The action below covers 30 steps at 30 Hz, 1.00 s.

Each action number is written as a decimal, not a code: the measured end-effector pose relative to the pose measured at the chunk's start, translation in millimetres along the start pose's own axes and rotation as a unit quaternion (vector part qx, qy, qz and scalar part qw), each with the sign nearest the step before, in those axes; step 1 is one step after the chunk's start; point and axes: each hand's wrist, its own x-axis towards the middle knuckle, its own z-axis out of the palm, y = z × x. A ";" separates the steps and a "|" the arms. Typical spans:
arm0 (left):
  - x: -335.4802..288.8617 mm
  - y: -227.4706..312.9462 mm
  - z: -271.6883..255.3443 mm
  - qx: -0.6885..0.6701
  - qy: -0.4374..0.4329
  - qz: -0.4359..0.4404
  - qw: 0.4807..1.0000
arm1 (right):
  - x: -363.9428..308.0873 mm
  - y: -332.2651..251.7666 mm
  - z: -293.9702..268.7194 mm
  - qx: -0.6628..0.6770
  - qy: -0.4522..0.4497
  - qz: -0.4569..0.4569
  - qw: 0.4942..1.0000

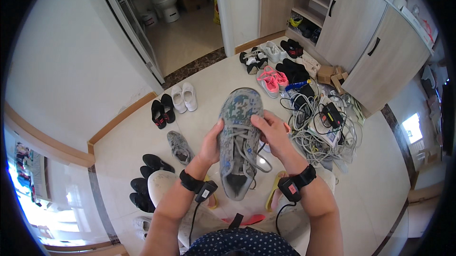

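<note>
Between my two hands is a grey-green camouflage sneaker (241,113), toe pointing away from me and its opening toward me. Grey laces hang loose over its right side. My left hand (210,143) grips the left side of the shoe. On the right side, my right hand (271,131) holds it near the laces, thumb on the upper. A similar camouflage sneaker (179,146) stands on the floor to the left of my left hand. Both wrists wear black straps with small boxes and cables.
White shoes (184,98) and black shoes (163,111) stand by the left wall. Several black shoes (142,187) lie nearer left. Pink-grey sneakers (270,81) and other pairs stand far right, beside a heap of tangled cables (323,123). Behind is a wooden shoe cabinet (351,16).
</note>
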 end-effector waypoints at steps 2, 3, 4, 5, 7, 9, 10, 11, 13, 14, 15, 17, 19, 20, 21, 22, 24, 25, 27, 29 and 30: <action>5.8 0.0 -6.6 0.076 0.018 0.029 0.997 | 4.4 4.9 0.7 0.070 0.042 -0.049 0.995; 4.4 3.5 -2.3 0.101 0.097 0.040 0.989 | 8.4 3.0 -2.2 0.094 0.067 -0.088 0.989; 3.5 2.9 -4.4 0.147 0.139 0.072 0.977 | 11.2 1.8 -5.7 0.116 0.091 -0.127 0.981; 0.9 1.0 -7.8 0.191 0.181 0.104 0.959 | 9.4 1.8 -20.9 0.073 0.079 -0.113 0.988; -6.8 6.5 -9.2 0.178 0.192 0.133 0.956 | 8.9 -1.4 -23.8 0.043 0.133 -0.133 0.981; -17.6 11.0 -0.6 0.151 0.132 0.052 0.978 | 8.4 -4.8 -23.3 0.036 0.169 -0.167 0.971; -21.8 10.5 2.6 0.136 0.102 0.010 0.985 | 8.8 -4.5 -23.7 0.027 0.185 -0.185 0.965; -22.8 6.3 6.1 0.125 0.093 -0.033 0.987 | 9.6 -3.2 -24.9 0.019 0.200 -0.203 0.958; -24.0 -6.8 19.7 0.069 0.124 -0.032 0.989 | 11.6 -1.6 -21.3 0.003 0.225 -0.227 0.948; -24.5 -12.0 23.1 0.041 0.139 -0.032 0.989 | 11.8 -0.2 -19.7 -0.004 0.239 -0.233 0.943; -25.7 -14.3 20.6 -0.003 0.130 -0.042 0.991 | 11.8 0.7 -17.4 -0.009 0.254 -0.239 0.937; -22.9 -19.9 14.4 -0.084 0.136 -0.061 0.985 | 11.0 -0.5 -12.3 0.007 0.249 -0.246 0.937; -20.3 -23.3 16.8 -0.146 0.142 -0.073 0.976 | 11.2 0.9 -11.2 0.024 0.240 -0.259 0.935; -18.7 -24.5 19.6 -0.167 0.145 -0.073 0.973 | 13.3 3.4 -11.4 0.032 0.232 -0.271 0.934; -17.4 -24.4 22.7 -0.187 0.148 -0.073 0.968 | 14.6 4.5 -11.1 0.041 0.224 -0.282 0.932; -16.4 -23.2 25.1 -0.199 0.155 -0.079 0.964 | 14.5 4.7 -10.5 0.037 0.226 -0.279 0.932; -15.7 -19.6 29.6 -0.221 0.169 -0.091 0.956 | 13.6 3.9 -7.9 0.032 0.232 -0.272 0.933; -16.3 -18.4 31.6 -0.228 0.180 -0.097 0.952 | 13.2 3.4 -6.5 0.035 0.232 -0.267 0.935; -16.9 -17.0 35.6 -0.242 0.201 -0.110 0.943 | 12.4 2.1 -4.9 0.041 0.234 -0.257 0.937; -17.0 -17.5 38.7 -0.239 0.201 -0.097 0.945 | 13.2 3.1 -5.1 0.055 0.233 -0.253 0.937; -17.8 -17.7 39.0 -0.237 0.202 -0.090 0.946 | 13.8 3.3 -4.6 0.063 0.231 -0.251 0.938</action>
